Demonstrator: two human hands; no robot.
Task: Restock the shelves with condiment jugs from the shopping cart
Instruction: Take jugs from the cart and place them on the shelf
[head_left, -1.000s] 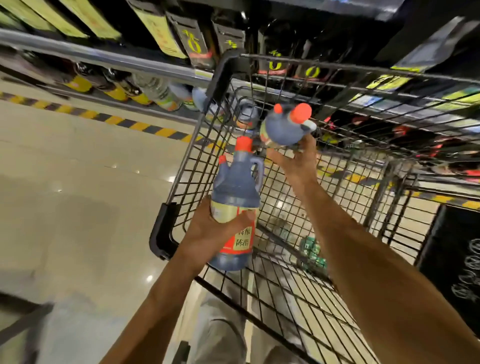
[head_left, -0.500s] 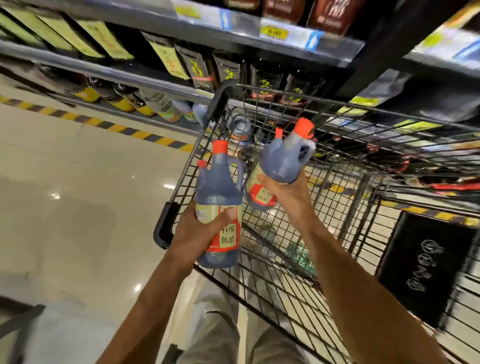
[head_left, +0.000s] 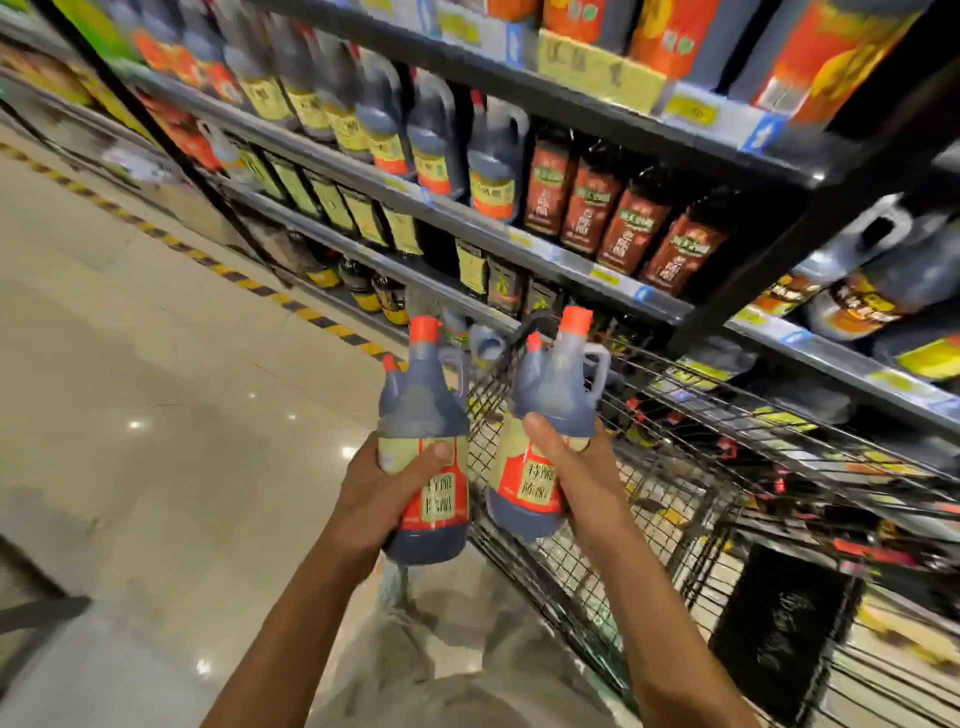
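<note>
Carrying step in hand: L hand (head_left: 384, 499) is gripping the left jug (head_left: 423, 415), fingers & thumb curling round its labelled body; R hand (head_left: 576, 467) is wrapping the right jug (head_left: 550, 395) likewise. Both are being held upright, side by side, by the shopping cart (head_left: 701, 384) corner, below the shelf (head_left: 519, 236). Next, prob.: lifting them to the matching jug row (head_left: 491, 161), which is looking full, so finding a gap. Cart is blocking lower shelves; brown-label bottles (head_left: 587, 208) are crowding the right.
</note>
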